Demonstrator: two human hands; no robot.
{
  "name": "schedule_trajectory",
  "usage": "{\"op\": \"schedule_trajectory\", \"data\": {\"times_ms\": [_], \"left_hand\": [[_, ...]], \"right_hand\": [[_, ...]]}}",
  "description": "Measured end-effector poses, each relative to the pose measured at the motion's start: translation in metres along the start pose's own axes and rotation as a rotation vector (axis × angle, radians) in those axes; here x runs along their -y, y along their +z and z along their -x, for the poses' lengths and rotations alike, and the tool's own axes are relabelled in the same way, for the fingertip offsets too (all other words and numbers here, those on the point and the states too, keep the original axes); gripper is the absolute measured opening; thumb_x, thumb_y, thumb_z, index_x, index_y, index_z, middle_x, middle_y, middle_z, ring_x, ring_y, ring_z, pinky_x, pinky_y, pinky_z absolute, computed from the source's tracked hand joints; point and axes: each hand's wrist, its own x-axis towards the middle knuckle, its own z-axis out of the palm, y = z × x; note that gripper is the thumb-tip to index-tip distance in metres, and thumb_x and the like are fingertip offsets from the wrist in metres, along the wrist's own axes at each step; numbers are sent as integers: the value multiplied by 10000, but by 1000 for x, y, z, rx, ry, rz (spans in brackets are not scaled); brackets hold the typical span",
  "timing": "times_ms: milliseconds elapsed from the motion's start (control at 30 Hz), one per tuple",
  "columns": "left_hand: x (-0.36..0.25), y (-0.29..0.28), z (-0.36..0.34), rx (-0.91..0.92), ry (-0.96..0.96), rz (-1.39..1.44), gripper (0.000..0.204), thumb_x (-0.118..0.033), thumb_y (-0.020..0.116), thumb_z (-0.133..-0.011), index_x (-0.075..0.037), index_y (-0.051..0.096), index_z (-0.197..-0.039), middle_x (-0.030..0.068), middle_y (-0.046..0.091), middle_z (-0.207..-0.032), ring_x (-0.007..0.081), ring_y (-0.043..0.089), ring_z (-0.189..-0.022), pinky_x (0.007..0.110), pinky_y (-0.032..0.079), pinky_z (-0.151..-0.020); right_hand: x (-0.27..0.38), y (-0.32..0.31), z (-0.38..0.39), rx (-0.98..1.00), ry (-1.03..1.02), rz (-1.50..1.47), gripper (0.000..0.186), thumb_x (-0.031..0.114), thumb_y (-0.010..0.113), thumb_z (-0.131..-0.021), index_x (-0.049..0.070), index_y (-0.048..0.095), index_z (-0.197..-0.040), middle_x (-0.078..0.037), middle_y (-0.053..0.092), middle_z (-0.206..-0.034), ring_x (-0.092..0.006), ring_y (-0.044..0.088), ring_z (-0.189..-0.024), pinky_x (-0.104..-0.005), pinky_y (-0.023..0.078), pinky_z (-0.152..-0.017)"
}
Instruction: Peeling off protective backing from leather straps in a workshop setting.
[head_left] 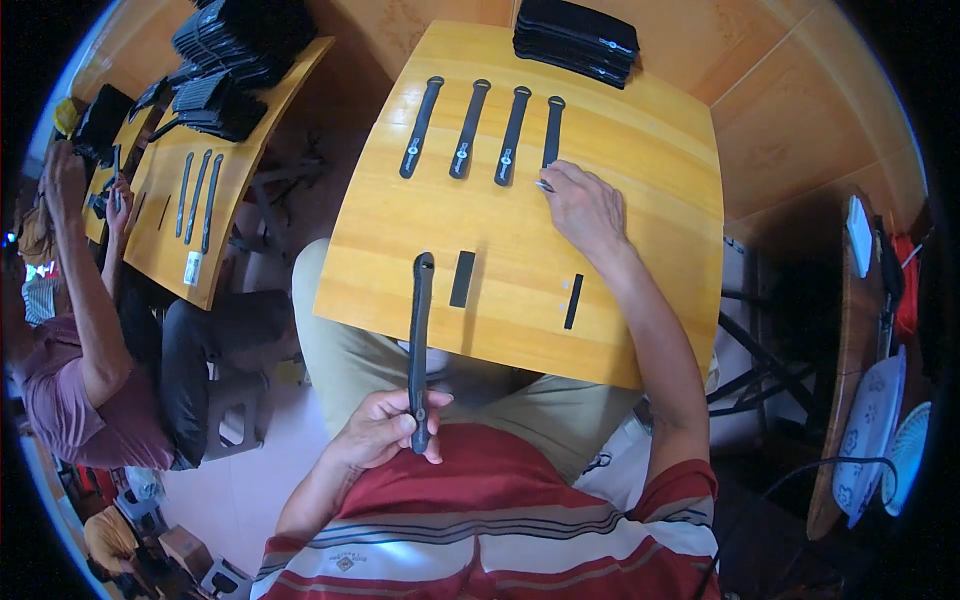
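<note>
My left hand (385,428) grips the lower end of a black strap (420,340) and holds it upright in front of my belly. A small slot shows at the strap's rounded top. At the right end of a row on the table, my right hand (585,205) has its fingers closed at the lower end of another black strap (554,130). The fingers hide that end, and a small pale, shiny bit shows at the fingertips. Three more black straps, a left one (422,128), a middle one (470,130) and a right one (513,137), lie side by side with printed lower ends.
On the wooden table (390,225), a short black strip (462,279) and a narrower one (574,302) lie nearer me. Stacked black straps (575,42) sit at the far edge. To the left, another person (95,390) works at a table (225,190) with straps and black stacks.
</note>
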Motion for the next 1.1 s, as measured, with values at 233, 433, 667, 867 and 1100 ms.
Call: {"op": "schedule_trajectory", "data": {"times_ms": [233,433,667,867,1100], "left_hand": [[-11,5,-12,-23,-28,-54,451,-90,614,-969,18,491,-1390,163,656,-1076,328,705,-990,387,629,-783],[-17,12,-28,-61,-50,-183,430,-88,603,-978,1,499,-1386,163,645,-1108,320,697,-1021,362,636,-766],[-22,13,-40,-29,-20,-185,440,-109,623,-971,-14,503,-1384,159,635,-1118,308,691,-1037,370,634,-777],[-23,13,-37,-20,-21,-183,440,-93,636,-959,-19,511,-1375,165,632,-1120,304,689,-1037,371,630,-786],[-31,2,-45,8,28,-184,491,-42,705,-891,-19,528,-1349,152,657,-1095,297,695,-1011,356,625,-775]], "right_hand": [[8,-7,-9,58,26,-17,198,261,678,-887,91,712,-982,-36,692,-1040,-283,688,-902,-411,564,-751],[6,-14,-6,162,94,25,388,425,696,-866,96,730,-1069,-47,686,-1191,-276,682,-1020,-411,560,-822],[7,-20,-7,226,118,21,509,496,687,-861,81,710,-1155,-93,616,-1328,-302,640,-1129,-418,533,-917],[15,-17,2,150,142,18,499,457,692,-866,62,680,-1170,-97,599,-1284,-323,631,-1111,-443,528,-906],[51,-46,45,5,207,-362,293,184,635,-945,-1,663,-1171,-154,685,-1132,-311,689,-977,-371,544,-827]]}}
